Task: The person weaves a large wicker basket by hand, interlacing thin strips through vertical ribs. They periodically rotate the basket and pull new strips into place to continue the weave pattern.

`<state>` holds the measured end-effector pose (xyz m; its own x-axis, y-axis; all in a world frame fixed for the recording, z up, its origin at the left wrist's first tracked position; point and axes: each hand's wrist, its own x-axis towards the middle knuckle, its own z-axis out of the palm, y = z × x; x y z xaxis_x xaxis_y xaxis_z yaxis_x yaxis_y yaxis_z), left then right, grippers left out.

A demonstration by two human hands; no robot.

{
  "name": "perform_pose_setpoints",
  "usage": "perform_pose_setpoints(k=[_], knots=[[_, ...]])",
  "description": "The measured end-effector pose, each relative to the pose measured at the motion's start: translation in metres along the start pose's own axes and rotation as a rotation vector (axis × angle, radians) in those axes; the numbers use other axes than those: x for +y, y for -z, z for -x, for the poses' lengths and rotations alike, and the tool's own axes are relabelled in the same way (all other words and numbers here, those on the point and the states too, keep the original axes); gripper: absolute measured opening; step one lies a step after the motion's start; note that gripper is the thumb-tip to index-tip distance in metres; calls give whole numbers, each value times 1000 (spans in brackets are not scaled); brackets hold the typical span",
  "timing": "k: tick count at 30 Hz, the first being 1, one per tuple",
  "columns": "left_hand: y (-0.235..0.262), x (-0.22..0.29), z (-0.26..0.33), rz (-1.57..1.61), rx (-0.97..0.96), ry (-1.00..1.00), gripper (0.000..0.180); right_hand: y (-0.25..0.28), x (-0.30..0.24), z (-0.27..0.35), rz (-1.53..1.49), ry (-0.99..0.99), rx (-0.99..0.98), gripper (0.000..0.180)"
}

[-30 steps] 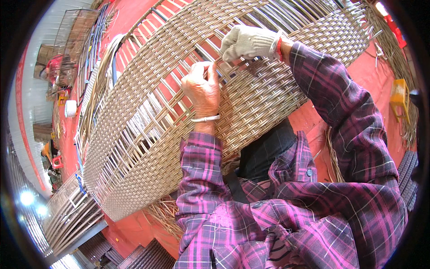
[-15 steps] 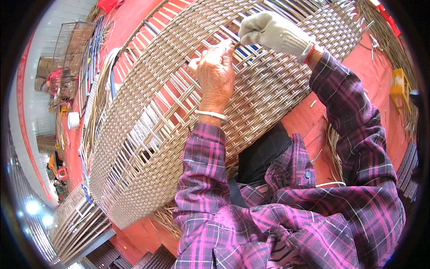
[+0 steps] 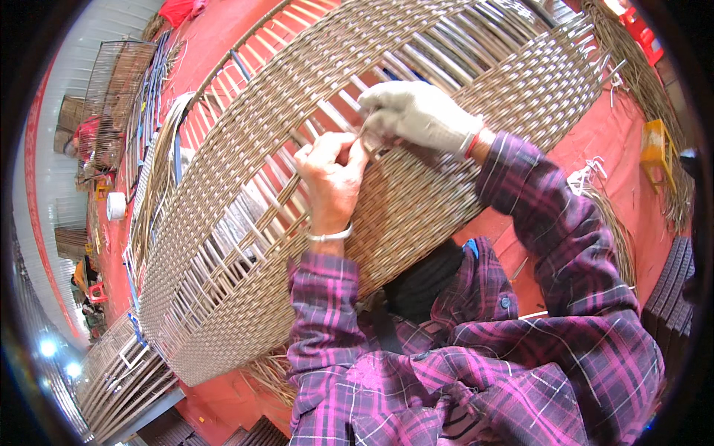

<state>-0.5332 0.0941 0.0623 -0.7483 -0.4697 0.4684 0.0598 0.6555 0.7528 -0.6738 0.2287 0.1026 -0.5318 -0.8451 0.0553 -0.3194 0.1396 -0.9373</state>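
Note:
A long curved woven panel (image 3: 416, 208) of brown-grey wicker strips lies slanted across my lap, with a band of bare parallel stakes (image 3: 439, 56) along its middle. Over that band, my bare left hand (image 3: 331, 175), with a white bangle at the wrist, pinches a thin wicker strand (image 3: 362, 143). Close on its right, my right hand (image 3: 424, 119) wears a pale knit glove and has its fingers closed at the same strand. Fingertips of both hands nearly meet, and the gloved ones are slightly blurred. Part of the strand is hidden behind the glove.
Bundles of loose wicker strands (image 3: 160, 175) hang beyond the panel's left side, and more lie at the far right. A yellow stool (image 3: 658, 156) stands on the red floor covering (image 3: 513, 223) at right. A white roll (image 3: 116, 206) and wire frames (image 3: 111, 104) are at left.
Both hands have moved left and a little nearer me along the bare band. The right hand has come down from above, closer to the left fingertips.

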Motion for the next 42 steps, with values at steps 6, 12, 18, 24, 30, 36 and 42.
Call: perform_pose_setpoints(k=[6, 12, 18, 24, 30, 36, 42], knots=[[55, -9, 13, 55, -37, 65, 9, -50, -15, -13, 523, 130, -9, 30], [69, -18, 20, -83, -56, 72, 12, -68, -15, -20, 656, 27, -59, 22], [79, -26, 24, -122, -40, 35, 14, -84, -12, -27, 658, 45, 46, 30], [84, -13, 17, -132, -107, 162, 13, -78, 1, -32, 514, 130, -25, 28], [59, -13, 13, -361, -43, 131, 16, -65, -6, -44, 577, 149, -229, 32], [45, -17, 12, -332, 24, 189, 9, -35, -22, -48, 270, -87, -460, 25], [30, -17, 12, -513, 142, -149, 11, -13, -9, -37, 291, 31, -235, 16]])
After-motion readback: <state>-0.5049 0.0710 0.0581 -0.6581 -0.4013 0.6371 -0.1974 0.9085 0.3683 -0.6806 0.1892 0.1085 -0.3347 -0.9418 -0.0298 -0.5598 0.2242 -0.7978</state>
